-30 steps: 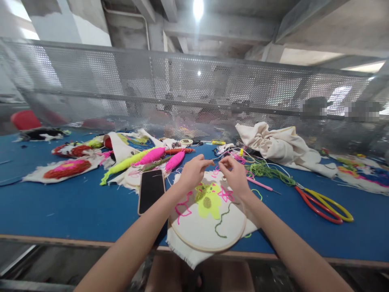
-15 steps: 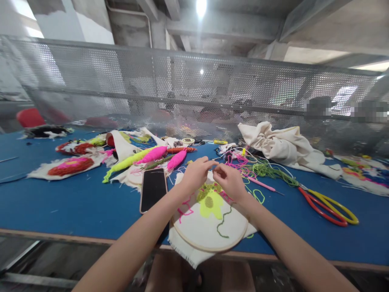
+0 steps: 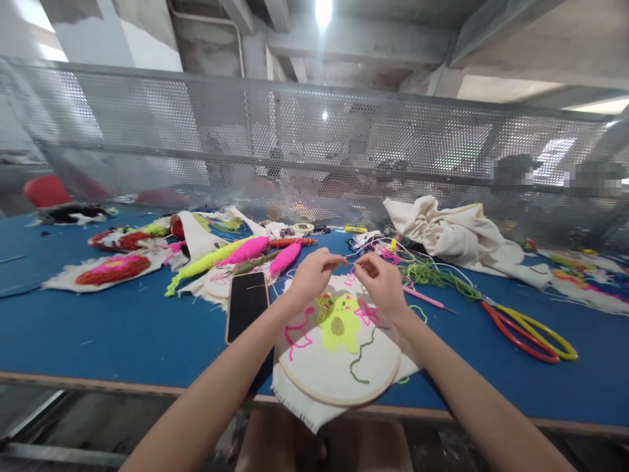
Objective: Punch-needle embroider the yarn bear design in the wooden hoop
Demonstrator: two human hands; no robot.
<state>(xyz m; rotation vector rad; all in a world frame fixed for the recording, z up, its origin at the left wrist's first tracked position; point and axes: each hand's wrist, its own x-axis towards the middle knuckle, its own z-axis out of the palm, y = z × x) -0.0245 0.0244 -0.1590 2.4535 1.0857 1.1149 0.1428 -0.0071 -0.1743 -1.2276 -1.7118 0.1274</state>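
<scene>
Two hands apart: left hand (image 3: 314,275), right hand (image 3: 381,282); fingertips sat closer a moment ago.
Embroidery hoop (image 3: 339,402) below, at near edge of blue table (image 3: 152,341); yellow flower motif (image 3: 341,334) now less covered. Can't tell if fingers pinch anything.

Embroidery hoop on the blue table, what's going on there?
Someone's left hand and right hand are raised above its far side, pinched and close together; anything between them is too small to tell. The hooped cloth bears a bright yellow shape. A phone lies to its left, scissors farther right.
</scene>
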